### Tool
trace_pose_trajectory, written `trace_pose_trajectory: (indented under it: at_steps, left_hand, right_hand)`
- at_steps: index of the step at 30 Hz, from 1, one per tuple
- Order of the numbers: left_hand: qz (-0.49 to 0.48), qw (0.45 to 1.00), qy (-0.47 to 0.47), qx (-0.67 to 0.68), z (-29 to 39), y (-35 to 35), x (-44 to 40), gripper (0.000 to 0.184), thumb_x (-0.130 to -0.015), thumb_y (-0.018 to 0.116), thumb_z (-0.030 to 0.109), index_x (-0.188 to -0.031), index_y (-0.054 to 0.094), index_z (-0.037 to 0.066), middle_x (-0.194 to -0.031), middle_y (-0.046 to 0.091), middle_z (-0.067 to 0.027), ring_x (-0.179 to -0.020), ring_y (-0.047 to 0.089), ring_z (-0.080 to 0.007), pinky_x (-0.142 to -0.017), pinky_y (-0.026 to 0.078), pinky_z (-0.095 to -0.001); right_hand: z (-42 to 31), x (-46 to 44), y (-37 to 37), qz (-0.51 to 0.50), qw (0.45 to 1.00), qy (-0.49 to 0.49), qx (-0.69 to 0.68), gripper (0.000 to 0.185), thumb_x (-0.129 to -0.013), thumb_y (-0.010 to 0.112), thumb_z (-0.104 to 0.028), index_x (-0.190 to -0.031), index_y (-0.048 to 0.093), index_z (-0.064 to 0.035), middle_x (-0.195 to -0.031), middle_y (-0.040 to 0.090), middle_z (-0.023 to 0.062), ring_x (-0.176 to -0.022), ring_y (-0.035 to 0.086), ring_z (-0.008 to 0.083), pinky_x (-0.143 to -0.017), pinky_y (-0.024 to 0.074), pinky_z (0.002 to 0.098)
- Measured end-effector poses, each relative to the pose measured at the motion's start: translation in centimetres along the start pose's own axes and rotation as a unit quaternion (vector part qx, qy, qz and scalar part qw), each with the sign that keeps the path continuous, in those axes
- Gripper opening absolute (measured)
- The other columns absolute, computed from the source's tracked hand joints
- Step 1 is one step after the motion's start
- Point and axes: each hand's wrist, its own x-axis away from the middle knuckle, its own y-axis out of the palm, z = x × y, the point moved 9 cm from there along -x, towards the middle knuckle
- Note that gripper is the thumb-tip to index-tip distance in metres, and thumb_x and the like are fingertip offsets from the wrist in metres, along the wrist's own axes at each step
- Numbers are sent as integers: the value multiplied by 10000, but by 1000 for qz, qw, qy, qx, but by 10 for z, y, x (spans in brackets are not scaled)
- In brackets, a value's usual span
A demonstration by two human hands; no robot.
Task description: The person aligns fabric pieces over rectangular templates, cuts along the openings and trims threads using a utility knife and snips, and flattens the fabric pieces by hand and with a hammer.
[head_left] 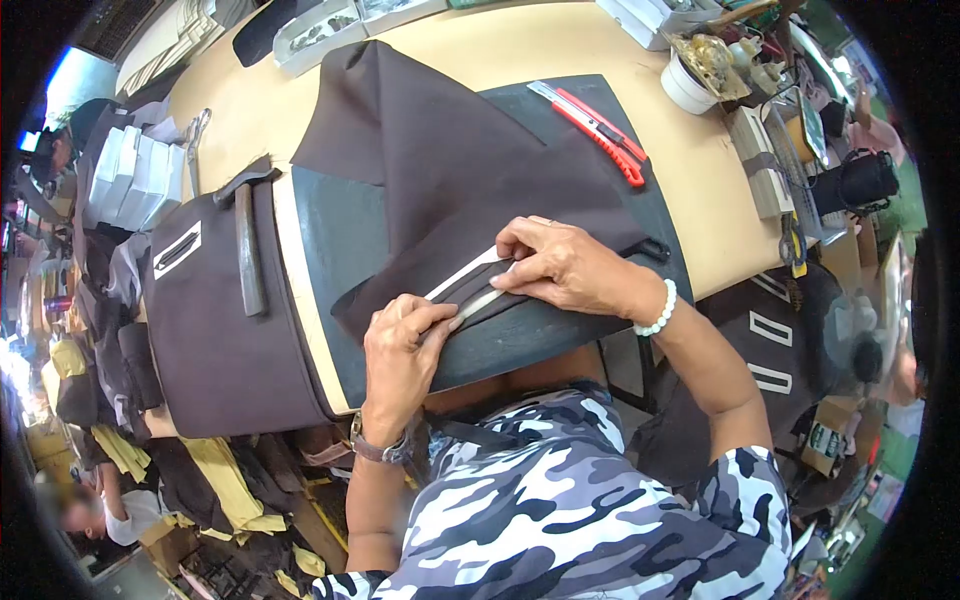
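A dark brown piece of fabric lies bunched over a dark cutting mat, its near edge folded. White strips show along that fold. My left hand pinches the folded edge at the strip's left end, thumb and fingers pressed together. A little to the right, my right hand pinches the same edge, fingers bent over it. What lies right under the fingertips is partly hidden. Beyond my right hand, a red box cutter rests on the mat with its blade end pointing away.
Left of the mat, a hammer lies on stacked dark brown panels. Scissors and white boxes are behind it. A white tub stands at the back right. More panels with white frames hang at right. Another person is at lower left.
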Motion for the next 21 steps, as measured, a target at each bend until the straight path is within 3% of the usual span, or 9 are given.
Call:
trace_pose_trajectory:
  at_steps: [4,5,8,9,12,17,21]
  left_hand:
    - [6,1000,29,2,0,1,2,99,-740,699,87,-834,690,53,-750,596,-62,-735,570,-233,-692,408,-345]
    - [8,999,32,-3,1,1,3,98,-742,698,86,-835,690,55,-750,593,-60,-733,568,-231,-691,407,-346]
    - [13,999,42,-16,2,1,4,97,-747,695,87,-841,691,60,-752,590,-60,-729,567,-229,-683,403,-345]
    - [15,999,46,-19,2,1,5,99,-750,693,91,-844,692,59,-753,593,-65,-730,570,-229,-678,402,-343]
    - [21,998,53,-27,3,1,5,101,-756,690,98,-847,682,55,-760,594,-68,-736,568,-229,-677,390,-344]
    - [10,996,43,-79,-5,-15,21,91,-768,685,100,-834,643,53,-785,588,-56,-756,552,-218,-690,368,-340]
    - [-14,997,7,-69,-14,-23,30,92,-766,685,101,-833,641,56,-779,580,-53,-740,540,-223,-687,363,-345]
  right_hand:
    - [1,-5,-7,-23,998,39,-37,135,-748,679,-161,-774,667,-29,-914,555,101,-862,568,248,-792,466,346]
    - [8,-6,-6,10,999,34,21,220,-740,696,-233,-848,659,-45,-958,550,91,-911,557,245,-811,453,348]
    - [1,-16,-6,71,983,35,165,351,-724,724,-266,-987,628,-54,-1042,549,100,-965,540,268,-843,435,383]
    - [4,-18,2,51,983,54,167,459,-717,719,-328,-1086,599,-84,-1134,525,104,-1066,501,283,-919,394,410]
    - [-10,-23,17,103,970,-5,220,482,-692,725,-351,-1086,605,-101,-1159,513,96,-1124,475,288,-935,385,398]
    - [14,-10,-8,80,965,86,233,621,-705,686,-489,-1187,566,-116,-1253,478,127,-1192,425,324,-997,331,453]
    - [6,-14,2,79,965,54,244,597,-691,712,-438,-1179,572,-125,-1264,473,124,-1210,414,319,-994,330,434]
